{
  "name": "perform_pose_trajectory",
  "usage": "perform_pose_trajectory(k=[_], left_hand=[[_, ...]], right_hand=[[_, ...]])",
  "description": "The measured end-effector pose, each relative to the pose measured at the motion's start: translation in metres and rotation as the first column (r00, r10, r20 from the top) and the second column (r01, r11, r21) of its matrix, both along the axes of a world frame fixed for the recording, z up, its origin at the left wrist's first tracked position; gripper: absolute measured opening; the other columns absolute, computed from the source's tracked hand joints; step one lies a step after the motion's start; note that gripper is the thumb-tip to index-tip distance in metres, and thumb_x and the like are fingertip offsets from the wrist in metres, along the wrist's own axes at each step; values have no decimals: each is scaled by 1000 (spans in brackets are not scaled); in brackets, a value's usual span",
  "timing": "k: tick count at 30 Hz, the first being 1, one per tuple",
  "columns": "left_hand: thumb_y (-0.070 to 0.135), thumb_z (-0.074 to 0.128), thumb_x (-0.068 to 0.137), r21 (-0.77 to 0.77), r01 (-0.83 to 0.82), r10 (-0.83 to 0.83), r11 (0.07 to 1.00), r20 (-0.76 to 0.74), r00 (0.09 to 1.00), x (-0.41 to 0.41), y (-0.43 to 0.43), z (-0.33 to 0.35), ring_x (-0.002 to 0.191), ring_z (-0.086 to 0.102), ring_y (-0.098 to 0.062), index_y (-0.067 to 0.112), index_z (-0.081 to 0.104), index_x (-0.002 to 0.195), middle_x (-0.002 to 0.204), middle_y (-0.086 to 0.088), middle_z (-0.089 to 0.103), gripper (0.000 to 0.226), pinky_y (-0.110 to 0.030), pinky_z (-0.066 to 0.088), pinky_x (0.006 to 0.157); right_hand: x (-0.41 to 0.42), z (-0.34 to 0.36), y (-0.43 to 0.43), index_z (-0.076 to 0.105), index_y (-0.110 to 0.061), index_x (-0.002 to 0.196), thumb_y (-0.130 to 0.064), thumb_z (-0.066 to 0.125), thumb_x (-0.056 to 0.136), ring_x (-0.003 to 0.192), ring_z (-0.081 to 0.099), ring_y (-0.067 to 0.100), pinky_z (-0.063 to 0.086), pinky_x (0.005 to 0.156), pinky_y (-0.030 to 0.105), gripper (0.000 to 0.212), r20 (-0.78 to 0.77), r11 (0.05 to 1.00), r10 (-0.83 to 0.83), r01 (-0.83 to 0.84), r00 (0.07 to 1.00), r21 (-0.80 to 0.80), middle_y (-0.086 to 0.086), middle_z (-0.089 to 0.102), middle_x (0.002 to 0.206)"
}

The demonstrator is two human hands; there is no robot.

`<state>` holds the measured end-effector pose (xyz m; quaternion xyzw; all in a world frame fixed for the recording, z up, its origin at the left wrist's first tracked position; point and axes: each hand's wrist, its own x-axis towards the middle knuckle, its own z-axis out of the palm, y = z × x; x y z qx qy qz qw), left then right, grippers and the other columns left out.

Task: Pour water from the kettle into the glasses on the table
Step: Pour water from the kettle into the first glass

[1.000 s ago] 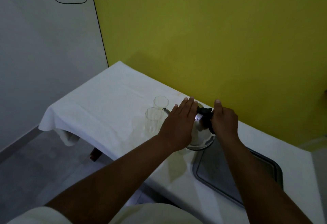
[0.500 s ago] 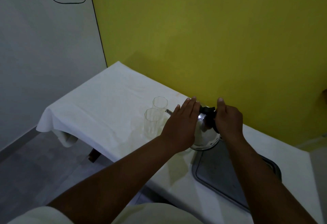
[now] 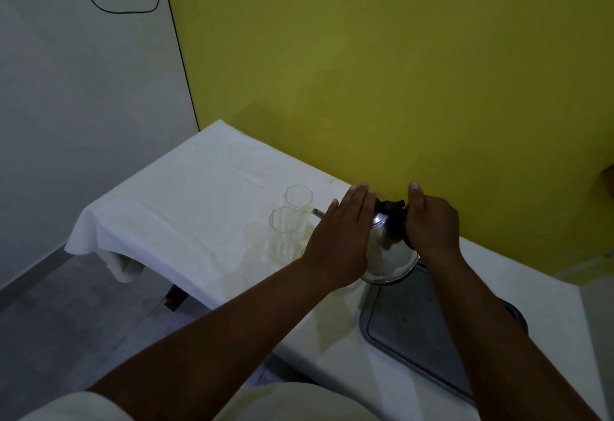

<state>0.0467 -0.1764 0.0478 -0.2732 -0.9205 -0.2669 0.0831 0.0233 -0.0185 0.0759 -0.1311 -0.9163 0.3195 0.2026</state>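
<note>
The right hand point(image 3: 432, 224) is clamped round the black handle of the shiny steel kettle point(image 3: 387, 247), tipping it so the thin spout reaches the near glass point(image 3: 287, 232). The left hand point(image 3: 342, 237) lies flat, fingers extended, against the kettle's rounded side, likely steadying it. A second faceted clear glass point(image 3: 298, 196) stands just beyond the first.
</note>
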Motion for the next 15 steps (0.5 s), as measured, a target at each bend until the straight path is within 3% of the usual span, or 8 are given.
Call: perform_pose_trajectory(k=[4,8,15], left_hand=[[-1,53,75,9,4,-5,1000,14,1000,0,0,2,148,0,-27,4,7,149,161,-15,3,87,-46,13,120],[-1,51,75,18,-4,4,1000,17,1000,0,0,2,148,0,-25,4,8,149,161,-14,3,86,-45,13,120],[-1,51,77,27,-7,6,1000,36,999,0,-1,2,148,-1,-26,5,6,149,161,-14,1,86,-46,13,120]], right_hand=[[0,4,0,41,-17,46,-40,27,99,73,60,37,39,66,34,60,15,1000,5,-6,1000,15,26,64,71],[0,6,-1,39,-17,45,-40,27,99,66,55,31,31,63,30,61,39,999,12,-14,999,41,14,53,61],[-2,7,-3,44,-13,47,-41,26,99,63,51,28,30,62,29,62,63,998,14,-17,998,60,13,54,61]])
